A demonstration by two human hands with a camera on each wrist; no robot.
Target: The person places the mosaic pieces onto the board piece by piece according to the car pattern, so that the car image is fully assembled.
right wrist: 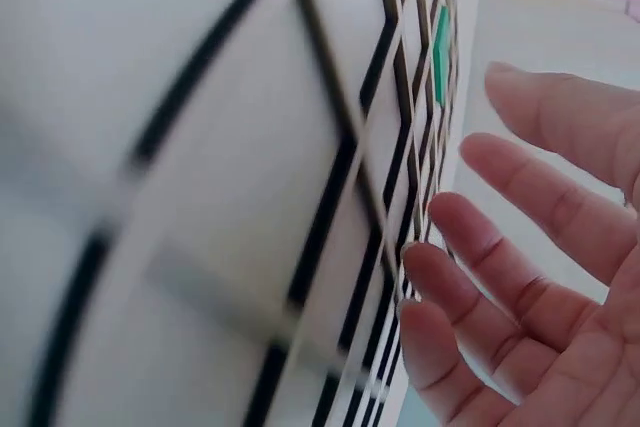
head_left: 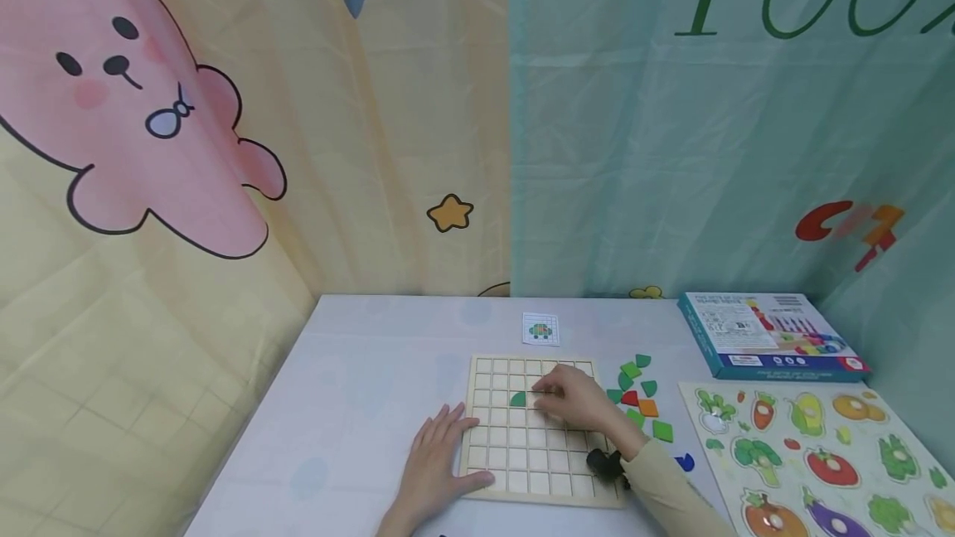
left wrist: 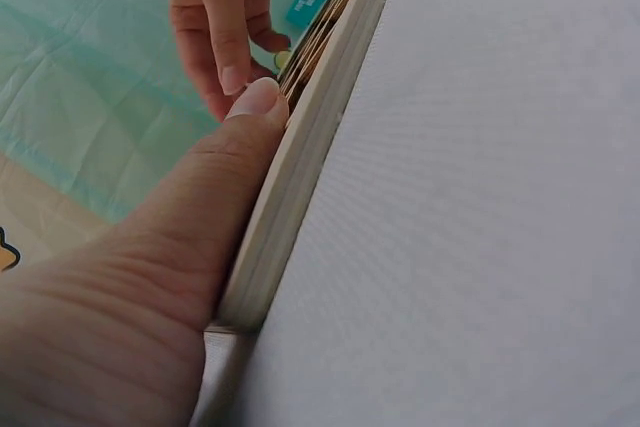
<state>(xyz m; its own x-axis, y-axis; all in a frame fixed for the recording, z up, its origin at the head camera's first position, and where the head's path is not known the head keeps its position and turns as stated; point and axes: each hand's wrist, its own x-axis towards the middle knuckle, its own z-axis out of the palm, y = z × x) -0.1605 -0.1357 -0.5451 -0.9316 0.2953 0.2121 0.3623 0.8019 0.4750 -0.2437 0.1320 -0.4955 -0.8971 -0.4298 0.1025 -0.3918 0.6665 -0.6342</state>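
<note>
A wooden grid board (head_left: pixel 543 500) lies on the white table, with one green quarter-round piece (head_left: pixel 518 399) in a cell of its upper half. My left hand (head_left: pixel 440 462) rests at the board's left edge, fingers spread; in the left wrist view its thumb (left wrist: pixel 215 172) lies against the wooden side. Over the upper right cells is my right hand (head_left: pixel 574 398), just right of the green piece. The right wrist view shows the right hand's fingers (right wrist: pixel 520 277) apart and slightly bent, with nothing between them, close to the grid ridges.
Loose green pieces (head_left: pixel 662 432), a red one (head_left: pixel 630 398) and an orange one (head_left: pixel 648 408) lie right of the board. A blue piece (head_left: pixel 685 462) sits nearer. Behind the board is a small picture card (head_left: pixel 540 329). At right are a box (head_left: pixel 776 338) and a vegetable puzzle sheet (head_left: pixel 858 436).
</note>
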